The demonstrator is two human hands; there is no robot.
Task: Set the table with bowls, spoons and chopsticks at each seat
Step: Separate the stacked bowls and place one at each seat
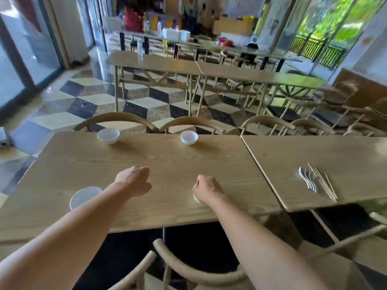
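On the wooden table (163,158) stand two white bowls at the far edge, one at the left (108,135) and one nearer the middle (189,137). A third white bowl (82,196) sits near the front left, partly hidden by my left forearm. My right hand (207,188) covers and grips a fourth white bowl (195,198) resting on the table near the front; only its rim shows. My left hand (134,181) hovers over the table's middle with fingers curled, holding nothing. White spoons (307,181) and chopsticks (323,182) lie together on the adjoining right table (314,151).
Curved wooden chairs stand along the far side (117,120) and right below me (188,266). More wooden tables (188,63) fill the room behind, over a chequered floor. Glass doors are at the left.
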